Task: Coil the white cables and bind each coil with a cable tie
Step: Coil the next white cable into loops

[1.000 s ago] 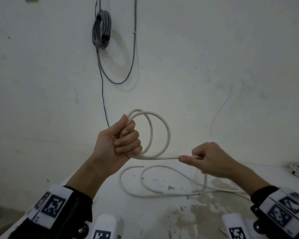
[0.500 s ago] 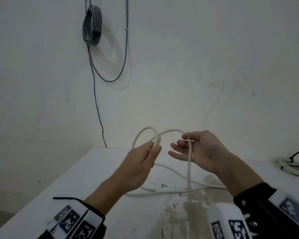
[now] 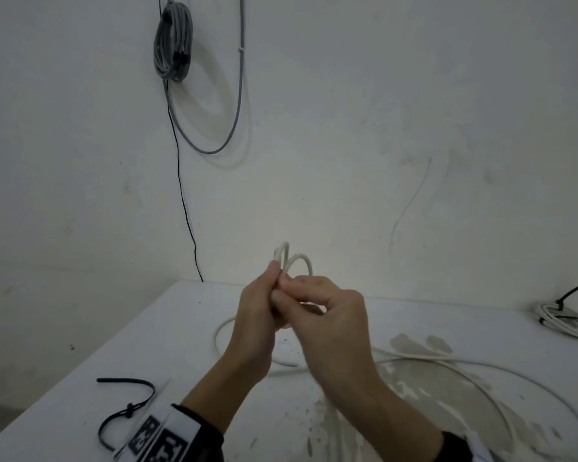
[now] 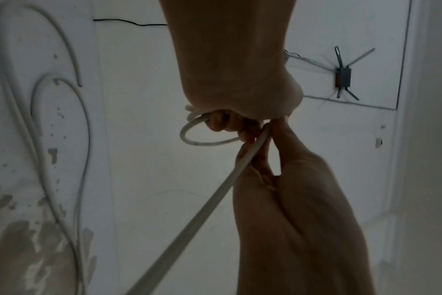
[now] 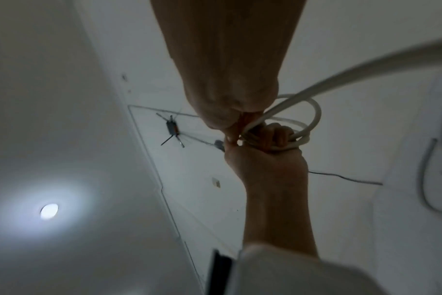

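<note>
Step in hand: coiling is judged to be under way; binding is not yet begun on this cable.
White cable (image 3: 299, 261): a few small loops are held up at the centre of the head view, above the counter (image 3: 147, 345); the rest of its length is trailed across the counter toward the lower right of the frame.
Left hand (image 3: 257, 325): its fingers (image 5: 278, 135) are curled round the gathered loops, as shown in the right wrist view, with the thumb pressed against them at the top.
Right hand (image 3: 331, 321): its fingers (image 4: 250, 137) are pinched on the strand where it meets the loops; in the left wrist view the strand is seen running from that pinch down toward the lower left of the frame.
Black cable tie (image 3: 127, 411): left lying on the counter at the lower left of the head view, partly hidden by the left sleeve, untouched.
Bound white coil (image 3: 564, 320): seen at the right edge of the head view, already held by a black tie.
Grey cable bundle (image 3: 174, 41): hung on the wall at the upper left, not part of the work.
Next move, as judged: the pinched strand is to be passed under the left fingers as a further loop, and the right hand slid back along the loose length for another turn.
Care called for: loops are to be kept alike in size and clamped firmly, since stiff cable may spring open.
</note>
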A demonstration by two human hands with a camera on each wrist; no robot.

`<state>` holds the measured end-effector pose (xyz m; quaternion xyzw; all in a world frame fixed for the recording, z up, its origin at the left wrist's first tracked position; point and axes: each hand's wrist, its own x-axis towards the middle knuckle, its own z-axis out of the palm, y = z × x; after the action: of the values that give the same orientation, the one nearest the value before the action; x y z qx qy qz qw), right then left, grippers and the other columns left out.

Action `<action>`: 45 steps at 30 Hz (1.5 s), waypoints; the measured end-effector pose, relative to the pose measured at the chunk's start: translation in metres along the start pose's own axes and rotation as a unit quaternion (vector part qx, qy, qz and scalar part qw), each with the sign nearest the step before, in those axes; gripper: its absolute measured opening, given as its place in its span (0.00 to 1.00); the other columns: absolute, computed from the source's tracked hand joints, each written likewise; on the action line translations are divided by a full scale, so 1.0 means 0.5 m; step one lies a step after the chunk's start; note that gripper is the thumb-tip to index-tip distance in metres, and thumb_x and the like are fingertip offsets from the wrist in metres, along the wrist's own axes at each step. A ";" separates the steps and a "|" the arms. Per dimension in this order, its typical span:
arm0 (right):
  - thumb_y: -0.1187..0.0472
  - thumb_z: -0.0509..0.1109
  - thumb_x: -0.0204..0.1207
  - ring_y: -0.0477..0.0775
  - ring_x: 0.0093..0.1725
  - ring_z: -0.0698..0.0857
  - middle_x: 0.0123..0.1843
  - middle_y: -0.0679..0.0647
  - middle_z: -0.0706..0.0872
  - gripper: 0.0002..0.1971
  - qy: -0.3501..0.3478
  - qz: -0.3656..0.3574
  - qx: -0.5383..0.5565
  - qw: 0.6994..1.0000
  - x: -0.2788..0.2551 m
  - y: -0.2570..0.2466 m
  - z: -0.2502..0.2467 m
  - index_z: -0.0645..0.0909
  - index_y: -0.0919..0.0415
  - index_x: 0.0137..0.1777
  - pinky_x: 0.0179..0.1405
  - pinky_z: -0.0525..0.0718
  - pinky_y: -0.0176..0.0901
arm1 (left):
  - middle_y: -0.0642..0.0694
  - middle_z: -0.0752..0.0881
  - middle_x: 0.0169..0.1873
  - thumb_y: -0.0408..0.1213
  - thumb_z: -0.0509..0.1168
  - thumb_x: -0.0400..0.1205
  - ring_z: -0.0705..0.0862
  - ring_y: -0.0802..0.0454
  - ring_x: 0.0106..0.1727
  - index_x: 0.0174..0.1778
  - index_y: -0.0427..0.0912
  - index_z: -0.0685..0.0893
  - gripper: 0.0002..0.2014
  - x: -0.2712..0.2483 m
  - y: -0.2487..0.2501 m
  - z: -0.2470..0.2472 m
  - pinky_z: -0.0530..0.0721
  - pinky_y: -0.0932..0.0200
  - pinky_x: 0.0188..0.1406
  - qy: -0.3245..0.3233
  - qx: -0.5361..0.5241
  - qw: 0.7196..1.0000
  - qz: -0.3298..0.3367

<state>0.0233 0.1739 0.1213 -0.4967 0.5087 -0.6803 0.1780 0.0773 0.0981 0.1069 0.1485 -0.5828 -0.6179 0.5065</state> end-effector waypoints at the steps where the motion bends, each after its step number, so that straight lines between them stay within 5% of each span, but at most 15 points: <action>1: 0.66 0.74 0.73 0.38 0.47 0.85 0.51 0.49 0.82 0.09 -0.027 -0.005 -0.046 0.999 -0.007 0.005 0.003 0.90 0.52 0.48 0.46 0.84 0.28 | 0.51 0.77 0.19 0.46 0.52 0.84 0.76 0.57 0.23 0.23 0.44 0.77 0.24 0.004 0.001 -0.003 0.74 0.62 0.29 0.010 -0.047 0.999 -0.017; 3: 0.60 0.74 0.73 0.37 0.51 0.79 0.54 0.47 0.74 0.09 -0.017 -0.019 -0.125 0.992 -0.011 0.012 -0.003 0.88 0.44 0.47 0.49 0.78 0.23 | 0.52 0.70 0.16 0.45 0.54 0.81 0.69 0.58 0.19 0.19 0.46 0.71 0.22 0.013 0.007 -0.017 0.68 0.62 0.24 0.022 -0.113 0.992 -0.051; 5: 0.51 0.73 0.72 0.39 0.57 0.75 0.57 0.44 0.72 0.05 0.094 -0.007 -0.125 0.988 -0.002 0.012 -0.017 0.83 0.45 0.48 0.48 0.72 0.20 | 0.54 0.64 0.13 0.44 0.55 0.77 0.61 0.60 0.13 0.18 0.47 0.67 0.20 0.022 0.012 -0.035 0.61 0.66 0.14 0.005 -0.194 0.976 -0.094; 8: 0.33 0.58 0.74 0.48 0.65 0.74 0.64 0.46 0.73 0.27 0.113 0.171 -0.014 0.979 0.038 0.016 -0.029 0.73 0.53 0.64 0.53 0.71 0.35 | 0.54 0.62 0.11 0.44 0.61 0.73 0.53 0.59 0.14 0.17 0.46 0.66 0.18 0.014 0.015 -0.042 0.57 0.67 0.11 -0.085 -0.300 0.941 -0.135; 10: 0.31 0.53 0.75 0.53 0.54 0.85 0.56 0.51 0.84 0.32 0.068 0.269 0.104 0.955 0.060 0.019 -0.029 0.77 0.58 0.61 0.52 0.80 0.50 | 0.54 0.61 0.13 0.42 0.70 0.69 0.54 0.58 0.15 0.18 0.45 0.69 0.18 0.007 0.009 -0.042 0.61 0.66 0.12 -0.154 -0.337 0.917 -0.148; 12: 0.39 0.56 0.81 0.49 0.30 0.85 0.35 0.53 0.85 0.26 0.054 0.291 0.207 0.932 0.070 0.027 -0.037 0.83 0.63 0.48 0.33 0.84 0.43 | 0.53 0.63 0.15 0.40 0.75 0.67 0.61 0.59 0.15 0.21 0.44 0.71 0.18 0.002 0.002 -0.048 0.67 0.65 0.16 -0.190 -0.344 0.907 -0.153; 14: 0.49 0.59 0.83 0.44 0.17 0.69 0.23 0.49 0.74 0.18 0.055 0.273 0.241 0.930 0.074 0.033 -0.048 0.82 0.63 0.46 0.15 0.68 0.34 | 0.51 0.69 0.18 0.41 0.74 0.71 0.70 0.58 0.19 0.25 0.42 0.74 0.16 -0.001 -0.003 -0.056 0.75 0.63 0.24 -0.211 -0.339 0.903 -0.162; 17: 0.54 0.64 0.82 0.43 0.16 0.57 0.20 0.47 0.63 0.12 0.056 0.201 0.193 0.959 0.083 0.033 -0.059 0.84 0.60 0.45 0.12 0.55 0.32 | 0.49 0.72 0.25 0.42 0.61 0.81 0.74 0.55 0.25 0.31 0.40 0.77 0.14 -0.007 -0.002 -0.063 0.79 0.59 0.34 -0.220 -0.347 0.891 -0.191; 20: 0.56 0.68 0.79 0.44 0.16 0.58 0.19 0.48 0.62 0.11 0.043 0.135 0.110 0.984 0.089 0.027 -0.066 0.87 0.59 0.38 0.14 0.58 0.31 | 0.49 0.68 0.23 0.40 0.55 0.77 0.69 0.56 0.21 0.28 0.40 0.76 0.13 -0.007 0.009 -0.058 0.77 0.60 0.29 -0.180 -0.332 0.902 -0.210; 24: 0.64 0.65 0.81 0.45 0.17 0.59 0.24 0.51 0.69 0.09 -0.016 0.091 0.096 0.991 0.102 0.022 -0.077 0.88 0.57 0.51 0.15 0.59 0.31 | 0.50 0.64 0.20 0.39 0.50 0.75 0.65 0.56 0.17 0.24 0.40 0.73 0.15 0.007 0.030 -0.054 0.74 0.61 0.22 -0.133 -0.332 0.905 -0.232; 28: 0.68 0.62 0.81 0.44 0.16 0.59 0.26 0.51 0.70 0.13 -0.046 0.089 0.084 0.991 0.116 0.013 -0.081 0.89 0.58 0.47 0.15 0.58 0.29 | 0.50 0.64 0.18 0.38 0.47 0.71 0.64 0.57 0.17 0.23 0.40 0.72 0.13 0.015 0.049 -0.054 0.72 0.61 0.21 -0.141 -0.319 0.907 -0.236; 32: 0.58 0.70 0.77 0.46 0.17 0.57 0.21 0.51 0.64 0.10 -0.013 0.040 0.052 0.998 0.127 0.003 -0.074 0.88 0.61 0.37 0.15 0.58 0.31 | 0.50 0.63 0.15 0.39 0.48 0.71 0.61 0.57 0.15 0.20 0.41 0.69 0.14 0.021 0.063 -0.041 0.68 0.62 0.19 -0.135 -0.275 0.926 -0.218; 36: 0.54 0.79 0.68 0.50 0.17 0.58 0.16 0.49 0.62 0.11 0.030 -0.032 -0.017 0.999 0.141 0.001 -0.066 0.87 0.60 0.30 0.17 0.61 0.35 | 0.51 0.58 0.15 0.56 0.56 0.80 0.57 0.57 0.14 0.22 0.45 0.62 0.26 0.029 0.077 -0.026 0.65 0.64 0.16 -0.102 -0.167 0.959 -0.207; 40: 0.55 0.79 0.67 0.51 0.17 0.59 0.16 0.51 0.63 0.10 0.050 -0.033 -0.026 0.998 0.146 0.003 -0.068 0.87 0.59 0.29 0.19 0.62 0.38 | 0.52 0.55 0.18 0.47 0.59 0.83 0.55 0.57 0.16 0.25 0.46 0.60 0.23 0.033 0.079 -0.015 0.64 0.64 0.15 -0.079 -0.052 0.981 -0.168; 45: 0.53 0.68 0.78 0.47 0.21 0.67 0.22 0.49 0.69 0.09 0.014 0.043 0.110 0.993 0.121 0.007 -0.053 0.85 0.57 0.51 0.22 0.72 0.39 | 0.53 0.56 0.14 0.43 0.64 0.80 0.54 0.57 0.15 0.17 0.49 0.61 0.26 0.032 0.075 -0.009 0.56 0.66 0.15 0.006 -0.037 0.995 -0.090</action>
<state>-0.0273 0.1407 0.1485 -0.4419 0.4537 -0.7312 0.2533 0.0907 0.0898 0.1448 0.1845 -0.5407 -0.6814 0.4575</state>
